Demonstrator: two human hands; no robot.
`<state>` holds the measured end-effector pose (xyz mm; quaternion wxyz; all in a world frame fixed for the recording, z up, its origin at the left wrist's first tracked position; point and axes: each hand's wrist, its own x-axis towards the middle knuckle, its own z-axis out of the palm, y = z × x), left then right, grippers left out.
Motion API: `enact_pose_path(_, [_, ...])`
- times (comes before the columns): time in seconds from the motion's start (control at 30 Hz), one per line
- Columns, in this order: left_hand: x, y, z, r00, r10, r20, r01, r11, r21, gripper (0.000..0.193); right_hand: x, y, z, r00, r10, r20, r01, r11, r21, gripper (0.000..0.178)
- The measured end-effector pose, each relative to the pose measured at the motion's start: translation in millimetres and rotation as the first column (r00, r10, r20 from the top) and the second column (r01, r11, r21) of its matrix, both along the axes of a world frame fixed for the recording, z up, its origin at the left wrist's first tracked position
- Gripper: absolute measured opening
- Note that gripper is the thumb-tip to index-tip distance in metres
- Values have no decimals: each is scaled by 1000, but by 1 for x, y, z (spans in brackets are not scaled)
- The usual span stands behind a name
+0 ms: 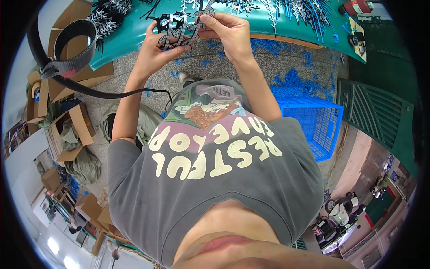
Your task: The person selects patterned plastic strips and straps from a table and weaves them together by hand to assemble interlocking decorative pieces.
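At the table's near edge, my left hand (156, 54) is closed round a few silver-grey and black leaf-patterned strips (182, 30), which lie across its fingers. My right hand (232, 37) pinches the upper part of one such strip (197, 29) between thumb and fingers, close beside the left hand. Black ends of the strips stick out past the left fingers. How many strips are held cannot be made out. More silver and black strips (239, 6) lie on the green tabletop (130, 36) beyond my hands.
A dark bundle (109, 20) sits on the table at left, blue strands (317, 22) at right, near a red container (357, 7). A blue plastic crate (313, 127) stands on the floor by scattered blue scraps (291, 87). Cardboard boxes (74, 130) and a black-cabled ring (74, 49) are at left.
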<state>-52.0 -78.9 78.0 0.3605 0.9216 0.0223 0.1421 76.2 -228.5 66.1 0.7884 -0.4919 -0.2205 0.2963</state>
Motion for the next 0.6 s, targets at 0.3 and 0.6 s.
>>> enact_pose_path(0.3, [-5, -5, -7, 997, 13, -70, -29, 971, -239, 25, -9, 6, -8, 994, -70, 79, 72, 997, -20, 13])
enact_pose_path(0.6, [9, -23, -27, 959, 232, -164, -284, 765, -578, 21, -21, 14, -47, 805, -345, 482, 362, 930, 62, 16])
